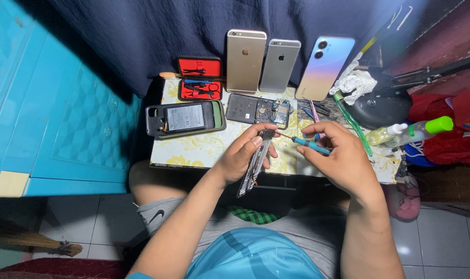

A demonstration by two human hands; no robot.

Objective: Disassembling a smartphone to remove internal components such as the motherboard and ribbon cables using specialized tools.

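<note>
Step in hand, as judged: screw work on a phone frame (254, 165), held on edge above the counter (204, 150) with the left hand (240, 155) clenched round its upper half. The right hand (338, 155) grasps a blue screwdriver (306, 143), its tip meeting the frame's top end just above the left grip. Next move calls for a steady frame and the tip seated squarely; a dismantled phone (258, 109) lies just beyond the grip.
</note>
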